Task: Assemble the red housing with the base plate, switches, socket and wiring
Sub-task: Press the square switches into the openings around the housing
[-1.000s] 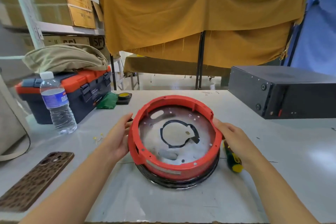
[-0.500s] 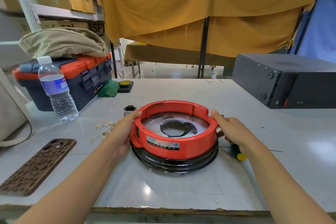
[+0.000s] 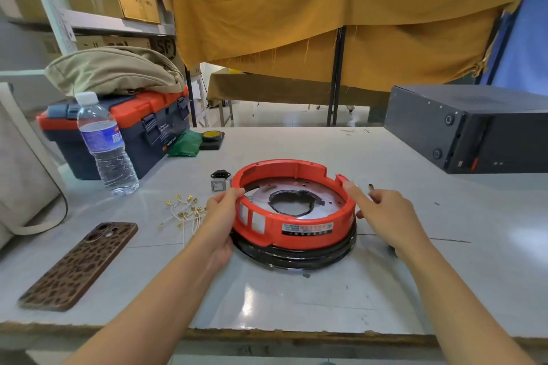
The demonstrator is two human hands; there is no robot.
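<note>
the red housing [image 3: 293,216] sits on a black ring [image 3: 296,255] on the grey table [image 3: 296,299], with the metal base plate [image 3: 332,201] inside it. the left hand [image 3: 221,222] grips the housing's left wall, thumb over the rim. the right hand [image 3: 385,216] is at the right side, one finger touching the rim. left of the housing lie a black socket [image 3: 220,174], a small grey switch [image 3: 217,186] and loose wires with gold terminals [image 3: 185,212]. farther left are a phone [image 3: 80,265], a water bottle [image 3: 103,142] and a toolbox [image 3: 127,127].

One housing [image 3: 293,218], two hands [image 3: 221,218] [image 3: 385,216]
</note>
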